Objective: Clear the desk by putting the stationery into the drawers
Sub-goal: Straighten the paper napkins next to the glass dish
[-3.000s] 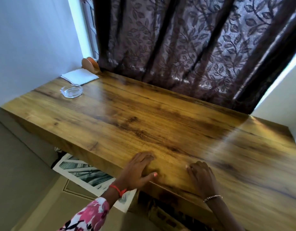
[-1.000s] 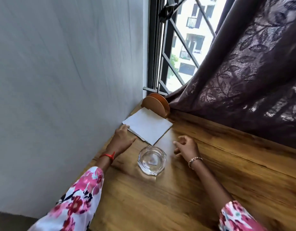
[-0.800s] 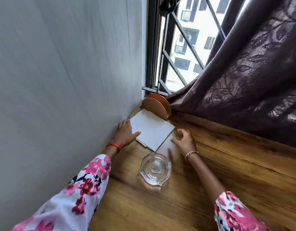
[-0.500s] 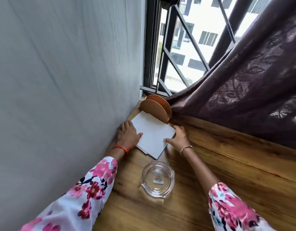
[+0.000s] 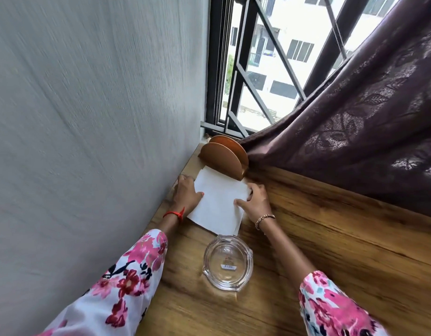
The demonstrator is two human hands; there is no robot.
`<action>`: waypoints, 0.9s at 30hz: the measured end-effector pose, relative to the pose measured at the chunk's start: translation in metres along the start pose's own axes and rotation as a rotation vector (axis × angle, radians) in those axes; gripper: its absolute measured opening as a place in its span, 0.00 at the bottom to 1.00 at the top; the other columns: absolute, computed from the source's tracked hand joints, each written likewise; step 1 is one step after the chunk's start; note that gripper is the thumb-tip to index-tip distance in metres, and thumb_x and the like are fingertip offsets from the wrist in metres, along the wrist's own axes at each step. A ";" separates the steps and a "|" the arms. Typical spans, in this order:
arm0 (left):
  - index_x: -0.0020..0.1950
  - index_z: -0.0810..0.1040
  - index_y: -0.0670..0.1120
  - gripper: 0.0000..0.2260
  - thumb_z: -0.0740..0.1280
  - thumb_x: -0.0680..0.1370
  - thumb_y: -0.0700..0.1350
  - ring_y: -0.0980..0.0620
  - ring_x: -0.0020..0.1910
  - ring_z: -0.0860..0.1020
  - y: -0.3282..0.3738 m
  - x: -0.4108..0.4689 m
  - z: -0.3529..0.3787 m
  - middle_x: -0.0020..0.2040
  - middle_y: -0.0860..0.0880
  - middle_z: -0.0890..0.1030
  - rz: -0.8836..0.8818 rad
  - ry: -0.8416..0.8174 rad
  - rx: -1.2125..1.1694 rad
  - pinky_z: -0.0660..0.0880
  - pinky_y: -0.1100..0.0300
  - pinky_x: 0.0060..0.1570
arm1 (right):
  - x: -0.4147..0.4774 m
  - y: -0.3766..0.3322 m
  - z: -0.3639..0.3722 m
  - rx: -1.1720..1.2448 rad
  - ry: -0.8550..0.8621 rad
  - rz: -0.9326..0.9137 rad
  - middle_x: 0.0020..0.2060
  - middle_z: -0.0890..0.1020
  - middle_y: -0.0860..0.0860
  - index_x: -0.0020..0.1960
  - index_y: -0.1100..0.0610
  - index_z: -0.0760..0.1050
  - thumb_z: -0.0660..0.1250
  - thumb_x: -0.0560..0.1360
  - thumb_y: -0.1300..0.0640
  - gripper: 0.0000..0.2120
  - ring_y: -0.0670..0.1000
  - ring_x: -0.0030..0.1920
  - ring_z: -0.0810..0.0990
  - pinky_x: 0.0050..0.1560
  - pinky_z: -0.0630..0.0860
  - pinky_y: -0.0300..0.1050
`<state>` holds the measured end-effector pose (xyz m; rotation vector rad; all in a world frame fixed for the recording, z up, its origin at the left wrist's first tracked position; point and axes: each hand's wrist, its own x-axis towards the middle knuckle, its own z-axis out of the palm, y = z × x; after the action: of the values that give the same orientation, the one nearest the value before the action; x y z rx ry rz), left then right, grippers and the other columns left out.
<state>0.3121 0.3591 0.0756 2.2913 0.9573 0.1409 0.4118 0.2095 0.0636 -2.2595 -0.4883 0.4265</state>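
Observation:
A stack of white paper [image 5: 218, 204] lies flat in the far left corner of the wooden desk [image 5: 331, 238]. My left hand [image 5: 186, 194] grips its left edge, thumb on top. My right hand [image 5: 254, 201] holds its right edge, thumb and fingers pinching the sheets. Just behind the paper stands an orange half-round holder [image 5: 224, 157], touching the paper's far edge.
A clear glass ashtray [image 5: 227, 263] sits on the desk just in front of the paper, between my forearms. A grey wall [image 5: 88, 117] runs along the desk's left side. A dark patterned curtain [image 5: 355, 117] hangs over the back edge, beside a barred window [image 5: 258, 69].
I moved from the desk's front edge to its left corner. Both hands reached past the ashtray and closed on the two sides of the white paper.

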 end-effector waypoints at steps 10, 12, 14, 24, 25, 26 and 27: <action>0.57 0.75 0.35 0.17 0.70 0.71 0.39 0.42 0.55 0.76 0.002 0.000 -0.008 0.58 0.38 0.77 -0.061 0.018 -0.208 0.73 0.57 0.49 | 0.000 0.006 0.000 0.043 0.022 -0.020 0.49 0.64 0.52 0.65 0.64 0.68 0.71 0.68 0.64 0.27 0.49 0.43 0.69 0.50 0.66 0.34; 0.54 0.78 0.34 0.13 0.69 0.72 0.39 0.44 0.49 0.77 0.003 -0.002 -0.009 0.53 0.38 0.79 -0.012 0.012 -0.225 0.73 0.59 0.44 | 0.000 0.007 -0.001 0.068 0.024 -0.025 0.50 0.65 0.52 0.65 0.64 0.68 0.71 0.69 0.63 0.26 0.49 0.43 0.69 0.48 0.66 0.33; 0.51 0.80 0.35 0.10 0.67 0.73 0.39 0.46 0.44 0.77 0.006 -0.005 -0.011 0.49 0.38 0.81 0.037 0.012 -0.252 0.74 0.57 0.41 | 0.000 0.009 -0.002 0.083 0.024 -0.036 0.50 0.65 0.52 0.65 0.62 0.68 0.72 0.68 0.62 0.27 0.48 0.43 0.70 0.48 0.66 0.33; 0.57 0.77 0.40 0.10 0.64 0.77 0.39 0.51 0.48 0.75 0.034 -0.015 -0.042 0.49 0.46 0.78 0.218 0.060 -0.340 0.71 0.60 0.46 | -0.009 -0.008 -0.035 0.178 0.152 -0.293 0.68 0.67 0.56 0.67 0.58 0.69 0.71 0.70 0.59 0.27 0.51 0.69 0.64 0.66 0.56 0.32; 0.57 0.78 0.41 0.10 0.64 0.77 0.39 0.51 0.48 0.76 0.039 -0.017 -0.045 0.49 0.46 0.79 0.242 0.061 -0.344 0.72 0.60 0.46 | -0.012 -0.012 -0.043 0.183 0.160 -0.326 0.68 0.68 0.55 0.67 0.58 0.69 0.71 0.70 0.59 0.27 0.50 0.69 0.64 0.66 0.56 0.30; 0.56 0.78 0.41 0.10 0.64 0.76 0.39 0.51 0.47 0.76 0.045 -0.019 -0.049 0.48 0.46 0.79 0.264 0.057 -0.349 0.72 0.60 0.46 | -0.015 -0.015 -0.051 0.194 0.163 -0.355 0.67 0.69 0.54 0.68 0.59 0.68 0.70 0.71 0.59 0.26 0.48 0.68 0.65 0.65 0.57 0.26; 0.56 0.78 0.41 0.09 0.64 0.76 0.39 0.51 0.47 0.77 0.050 -0.022 -0.052 0.47 0.47 0.79 0.283 0.051 -0.361 0.73 0.59 0.46 | -0.018 -0.018 -0.059 0.214 0.158 -0.374 0.66 0.70 0.53 0.68 0.59 0.67 0.70 0.71 0.60 0.26 0.46 0.67 0.66 0.63 0.58 0.23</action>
<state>0.3087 0.3451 0.1499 2.0785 0.5706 0.4561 0.4185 0.1760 0.1181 -1.9228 -0.7289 0.1024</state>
